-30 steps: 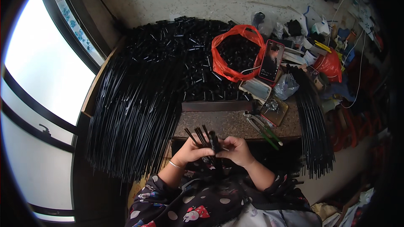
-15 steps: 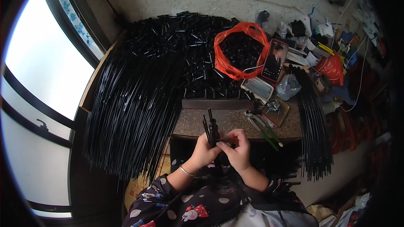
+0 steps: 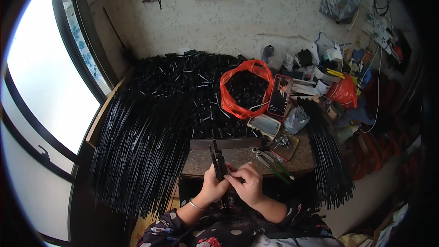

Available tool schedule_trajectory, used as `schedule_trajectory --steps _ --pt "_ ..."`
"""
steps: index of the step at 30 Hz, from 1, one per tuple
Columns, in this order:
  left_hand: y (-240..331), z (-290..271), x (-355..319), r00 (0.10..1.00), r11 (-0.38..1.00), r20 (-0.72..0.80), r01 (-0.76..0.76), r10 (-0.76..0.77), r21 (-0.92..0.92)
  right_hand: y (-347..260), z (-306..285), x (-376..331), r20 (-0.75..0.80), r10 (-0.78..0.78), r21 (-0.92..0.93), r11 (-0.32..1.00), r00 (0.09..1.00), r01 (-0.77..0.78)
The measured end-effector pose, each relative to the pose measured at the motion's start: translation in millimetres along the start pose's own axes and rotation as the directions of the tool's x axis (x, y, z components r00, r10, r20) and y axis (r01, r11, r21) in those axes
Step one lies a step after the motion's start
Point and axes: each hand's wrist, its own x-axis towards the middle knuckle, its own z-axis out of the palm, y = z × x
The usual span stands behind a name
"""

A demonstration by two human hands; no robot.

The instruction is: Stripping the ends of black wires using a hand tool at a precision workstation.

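My left hand (image 3: 212, 186) is closed around a small cluster of dark rod-like parts (image 3: 218, 162), which point up and away in front of me. Close on its right, my right hand (image 3: 247, 184) has thumb and fingers pinched together against the side of that cluster; whatever small piece they grip is hidden. Just beyond my hands lies a long dark bar (image 3: 226, 143) along the front of the worktable (image 3: 199, 159). Green-handled pliers (image 3: 273, 164) rest to the right of it.
Long thin black rods (image 3: 137, 155) overhang the table's left front; another bunch (image 3: 327, 164) hangs at right. Short black cylindrical parts (image 3: 183, 87) are heaped behind. A red plastic bag (image 3: 224, 103) of dark pieces, a phone (image 3: 280, 95) and a shallow tray (image 3: 265, 126) stand near right.
The view has tilted up, showing more wall with a socket. My left hand keeps hold of the rod-like parts; my right fingers have curled in more beside them.
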Motion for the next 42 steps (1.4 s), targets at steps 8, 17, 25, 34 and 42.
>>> schedule_trajectory --steps 8,17,25,34,42 --pt "77.5 -33.9 0.8 0.983 0.995 0.161 -0.076 0.084 -0.057 11.4 -69.3 -15.1 0.142 -0.207 -0.411 0.877 0.968 0.248" --pt "82.1 -9.3 15.9 0.990 0.997 0.118 -0.079 0.079 -0.005 95.9 -89.3 -85.3 0.269 0.726 -0.222 0.686 0.633 -0.692" --pt "88.2 -42.5 21.6 0.981 0.979 -0.088 -0.181 0.173 -0.092 -46.0 -103.7 -4.6 0.367 -0.108 -0.225 0.953 0.924 0.201" --pt "94.1 -39.6 23.0 0.958 0.972 -0.170 -0.234 0.232 0.011 -64.0 -111.0 21.2 0.405 -0.330 -0.334 0.814 0.853 0.474" --pt "102.2 -39.8 25.9 0.993 0.988 0.043 -0.107 0.112 -0.108 -19.3 -70.7 -45.5 0.941 -0.006 0.332 -0.165 0.338 -0.929"
